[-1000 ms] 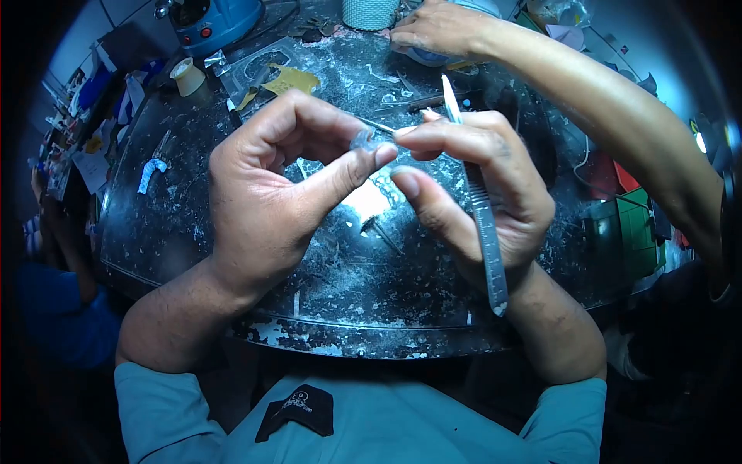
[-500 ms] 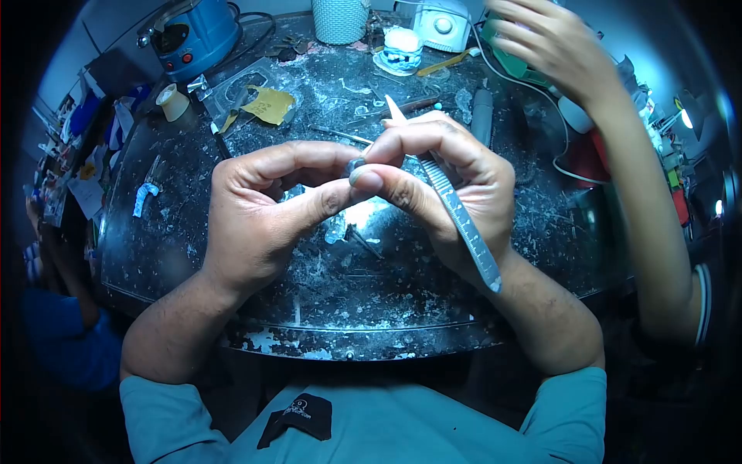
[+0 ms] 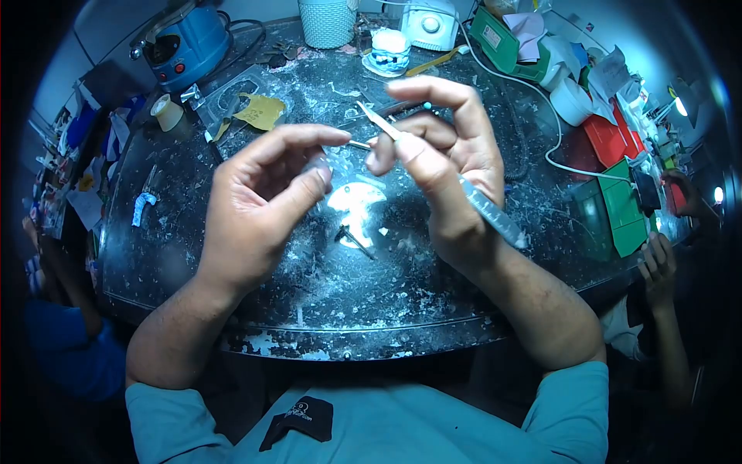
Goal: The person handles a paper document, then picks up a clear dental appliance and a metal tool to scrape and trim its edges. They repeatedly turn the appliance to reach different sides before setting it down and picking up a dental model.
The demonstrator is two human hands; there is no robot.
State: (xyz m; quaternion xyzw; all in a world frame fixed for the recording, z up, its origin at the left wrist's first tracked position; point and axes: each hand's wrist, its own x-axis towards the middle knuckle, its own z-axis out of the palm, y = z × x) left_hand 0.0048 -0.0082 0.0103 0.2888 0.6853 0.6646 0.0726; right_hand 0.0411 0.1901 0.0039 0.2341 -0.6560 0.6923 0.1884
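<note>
Over the middle of the dark table, my left hand (image 3: 259, 201) is curled with thumb and index finger apart; a small greyish piece (image 3: 318, 166) sits by the thumb tip, its outline blurred. To the right, my right hand (image 3: 448, 166) grips a pointed metal scale knife (image 3: 498, 216), its blade aimed up and left and its ruled handle running out below the palm. Between the hands, a short metal rod (image 3: 359, 145) shows near the left index fingertip. On the table below lies a small dark tool (image 3: 357, 240).
A blue machine (image 3: 182, 50) stands at the back left. At the back are a woven basket (image 3: 328, 23), a dental model (image 3: 388, 51) and a white device (image 3: 430, 26). Green and red trays (image 3: 610, 135) line the right side. A co-worker's hand (image 3: 658, 267) is at the right edge.
My hands have moved apart from their shared pinch. The knife has turned in my right hand, its blade now more to the left. The co-worker's raised arm has left the back right.
</note>
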